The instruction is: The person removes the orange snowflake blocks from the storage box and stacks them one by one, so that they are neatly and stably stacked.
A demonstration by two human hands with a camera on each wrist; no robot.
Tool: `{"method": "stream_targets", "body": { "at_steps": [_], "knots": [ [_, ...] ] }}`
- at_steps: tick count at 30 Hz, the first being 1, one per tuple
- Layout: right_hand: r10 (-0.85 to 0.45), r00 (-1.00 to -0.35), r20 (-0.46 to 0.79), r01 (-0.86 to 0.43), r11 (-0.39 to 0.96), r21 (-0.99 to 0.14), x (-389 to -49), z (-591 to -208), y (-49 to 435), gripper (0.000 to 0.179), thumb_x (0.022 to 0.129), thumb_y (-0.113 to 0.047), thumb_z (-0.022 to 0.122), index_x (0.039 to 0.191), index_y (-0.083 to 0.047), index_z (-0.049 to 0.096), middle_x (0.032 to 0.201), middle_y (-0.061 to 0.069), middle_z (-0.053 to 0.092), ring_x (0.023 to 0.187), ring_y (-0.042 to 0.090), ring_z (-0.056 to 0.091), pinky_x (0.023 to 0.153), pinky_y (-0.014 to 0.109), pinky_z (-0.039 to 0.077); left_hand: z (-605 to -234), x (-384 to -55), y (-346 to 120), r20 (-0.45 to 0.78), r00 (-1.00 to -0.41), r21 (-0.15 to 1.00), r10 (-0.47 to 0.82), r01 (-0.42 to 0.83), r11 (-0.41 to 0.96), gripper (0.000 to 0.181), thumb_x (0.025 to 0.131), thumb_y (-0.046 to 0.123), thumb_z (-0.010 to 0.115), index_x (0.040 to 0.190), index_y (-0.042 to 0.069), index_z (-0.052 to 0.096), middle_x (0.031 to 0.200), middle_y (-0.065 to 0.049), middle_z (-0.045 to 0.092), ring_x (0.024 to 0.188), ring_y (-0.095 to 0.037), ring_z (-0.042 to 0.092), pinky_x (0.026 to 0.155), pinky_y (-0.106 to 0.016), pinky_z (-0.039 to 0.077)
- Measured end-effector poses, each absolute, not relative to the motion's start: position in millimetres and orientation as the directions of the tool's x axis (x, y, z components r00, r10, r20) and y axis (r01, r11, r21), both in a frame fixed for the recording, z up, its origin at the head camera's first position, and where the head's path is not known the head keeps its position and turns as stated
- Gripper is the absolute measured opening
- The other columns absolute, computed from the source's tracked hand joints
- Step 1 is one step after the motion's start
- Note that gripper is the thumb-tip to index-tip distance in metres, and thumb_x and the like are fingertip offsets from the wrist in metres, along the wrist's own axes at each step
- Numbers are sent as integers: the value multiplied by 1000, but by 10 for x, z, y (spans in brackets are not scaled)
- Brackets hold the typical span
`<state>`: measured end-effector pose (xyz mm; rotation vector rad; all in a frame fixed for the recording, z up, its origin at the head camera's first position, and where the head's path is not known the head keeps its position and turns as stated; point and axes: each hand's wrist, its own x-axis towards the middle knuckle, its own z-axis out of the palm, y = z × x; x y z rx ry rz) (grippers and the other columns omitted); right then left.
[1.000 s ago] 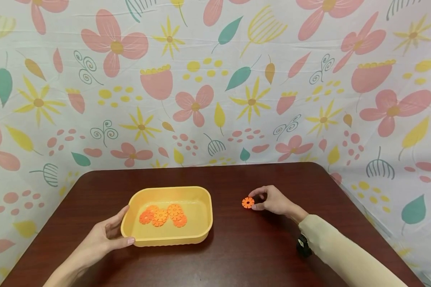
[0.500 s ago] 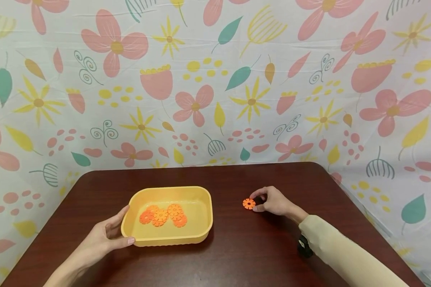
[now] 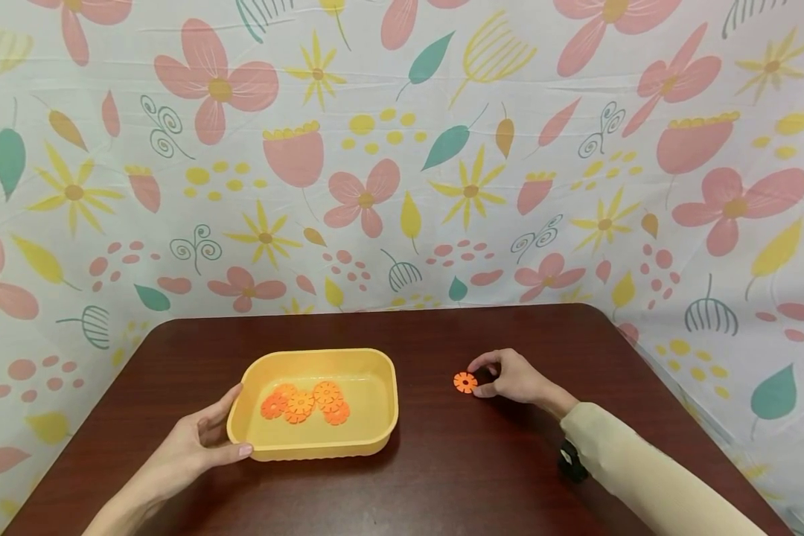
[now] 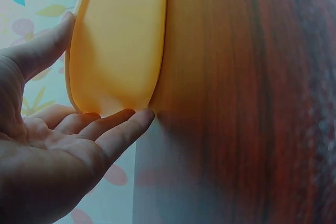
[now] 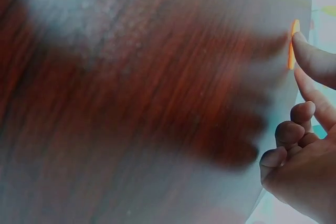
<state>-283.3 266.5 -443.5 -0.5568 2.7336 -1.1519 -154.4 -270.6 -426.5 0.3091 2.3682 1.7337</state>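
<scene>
A yellow plastic tray (image 3: 371,439) stands on the table left of centre, with several orange notched building discs (image 3: 299,403) lying overlapped in it. At its left end my left hand (image 3: 190,447) grips it, thumb on the near corner and fingers along the outer wall; the left wrist view shows the fingers against the tray's end. To the right of the tray, my right hand (image 3: 516,378) pinches one orange notched disc (image 3: 465,383) by its edge between thumb and index finger. The other fingers are curled in the right wrist view. Whether this disc touches the table, I cannot tell.
The dark brown wooden table (image 3: 429,476) has rounded far corners. Directly behind it hangs a white curtain (image 3: 402,149) printed with flowers and leaves. A dark wrist device (image 3: 572,461) sits under the right sleeve's cuff.
My right hand and the pinched disc have shifted very slightly right and towards me. The left hand and the tray keep their places.
</scene>
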Motion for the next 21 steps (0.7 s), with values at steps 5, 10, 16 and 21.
{"method": "stream_targets", "body": {
  "at_steps": [5, 10, 16, 21],
  "knots": [
    [-375, -926, 40, -291, 642, -710, -2808, -4423, 2682, 33, 83, -9, 91, 112, -5, 78, 86, 10, 55, 80, 24, 44, 73, 38, 36, -4260, -1564, -2710, -28, -955, 959, 295, 57, 276, 96, 94, 11, 81, 168, 2, 19, 169, -22, 22, 146, -47, 36, 94, -26, 52],
    [-376, -925, 51, -297, 636, -712, -2767, -4427, 2677, 33, 83, -8, 90, 113, -4, 78, 79, 9, 51, 76, 23, 45, 68, 34, 35, -4217, -1599, -2710, -30, -950, 957, 310, 62, 283, 98, 93, 12, 82, 167, 0, 18, 169, -24, 21, 146, -50, 37, 94, -26, 52],
    [-398, -915, 63, -320, 624, -713, -2748, -4352, 2592, 32, 84, -8, 90, 113, -4, 78, 81, 10, 53, 79, 23, 46, 66, 33, 35, -4218, -1588, -2714, -29, -954, 951, 297, 65, 302, 98, 93, 14, 82, 168, 2, 20, 169, -23, 23, 145, -49, 39, 94, -24, 51],
    [-443, -894, 70, -362, 621, -695, -2750, -4232, 2448, 30, 85, -9, 88, 113, -2, 78, 81, 10, 53, 80, 23, 47, 68, 33, 37, -4254, -1557, -2723, -36, -960, 949, 279, 55, 309, 98, 93, 14, 82, 168, 3, 20, 169, -23, 24, 144, -49, 42, 93, -25, 51]
  ]
}}
